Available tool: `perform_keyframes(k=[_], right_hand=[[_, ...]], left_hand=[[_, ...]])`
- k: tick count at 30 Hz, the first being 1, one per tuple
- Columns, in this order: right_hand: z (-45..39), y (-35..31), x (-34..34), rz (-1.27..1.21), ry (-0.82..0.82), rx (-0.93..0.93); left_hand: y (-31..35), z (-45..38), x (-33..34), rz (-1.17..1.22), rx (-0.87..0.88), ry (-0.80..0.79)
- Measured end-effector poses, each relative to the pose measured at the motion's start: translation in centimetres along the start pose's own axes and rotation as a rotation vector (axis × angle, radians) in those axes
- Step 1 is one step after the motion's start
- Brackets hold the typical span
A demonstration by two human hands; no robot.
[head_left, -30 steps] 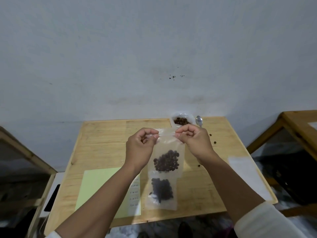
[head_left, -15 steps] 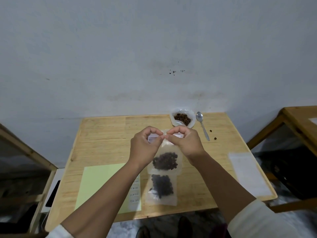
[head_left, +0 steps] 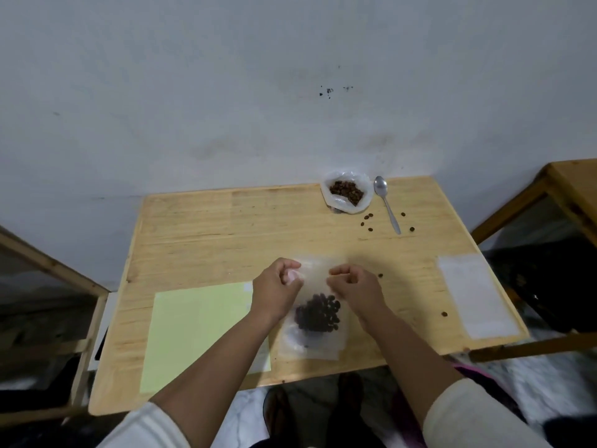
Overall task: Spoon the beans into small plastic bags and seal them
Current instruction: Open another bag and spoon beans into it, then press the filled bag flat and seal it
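Note:
A small clear bag with dark beans in its lower half lies flat on the wooden table, on top of a second filled bag whose lower edge shows beneath it. My left hand pinches the bag's top left corner. Curled over the top right edge, my right hand appears to pinch the bag too. At the far edge of the table an open plastic bag of beans stands beside a metal spoon.
Loose beans lie scattered near the spoon and along the right side. A pale green sheet covers the near left of the table, a white sheet the right. Wooden frames stand at left and right.
Both hands have come down from mid-air with the bag, which now lies flat over the other bag. The hands have moved apart along its top edge.

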State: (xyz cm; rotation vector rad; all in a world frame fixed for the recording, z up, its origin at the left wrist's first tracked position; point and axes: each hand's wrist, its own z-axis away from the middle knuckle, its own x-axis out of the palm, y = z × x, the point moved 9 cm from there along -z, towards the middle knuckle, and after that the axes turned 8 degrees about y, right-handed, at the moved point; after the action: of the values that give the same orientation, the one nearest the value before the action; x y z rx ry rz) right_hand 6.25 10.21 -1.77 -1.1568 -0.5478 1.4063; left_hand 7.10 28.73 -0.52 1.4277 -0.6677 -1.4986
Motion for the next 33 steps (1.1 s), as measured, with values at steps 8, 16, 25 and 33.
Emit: perform_keyframes(k=[8, 16, 25, 33], right_hand=[[-1.9, 4.1, 1.7, 0.100, 0.059, 0.045], [-2.3, 2.3, 3.7, 0.282, -0.017, -0.140], [-0.5, 0.7, 5.7, 0.705, -0.004, -0.590], [0.8, 2.1, 7.4, 1.004, -0.180, -0.707]], left_hand=[[-4.5, 0.1, 1.6, -0.065, -0.101, 0.020], [-5.8, 0.6, 0.4, -0.110, -0.161, 0.071], [-3.2, 0.7, 1.1, -0.445, 0.200, -0.019], [-3.6, 1.1, 3.8, -0.687, 0.281, -0.212]])
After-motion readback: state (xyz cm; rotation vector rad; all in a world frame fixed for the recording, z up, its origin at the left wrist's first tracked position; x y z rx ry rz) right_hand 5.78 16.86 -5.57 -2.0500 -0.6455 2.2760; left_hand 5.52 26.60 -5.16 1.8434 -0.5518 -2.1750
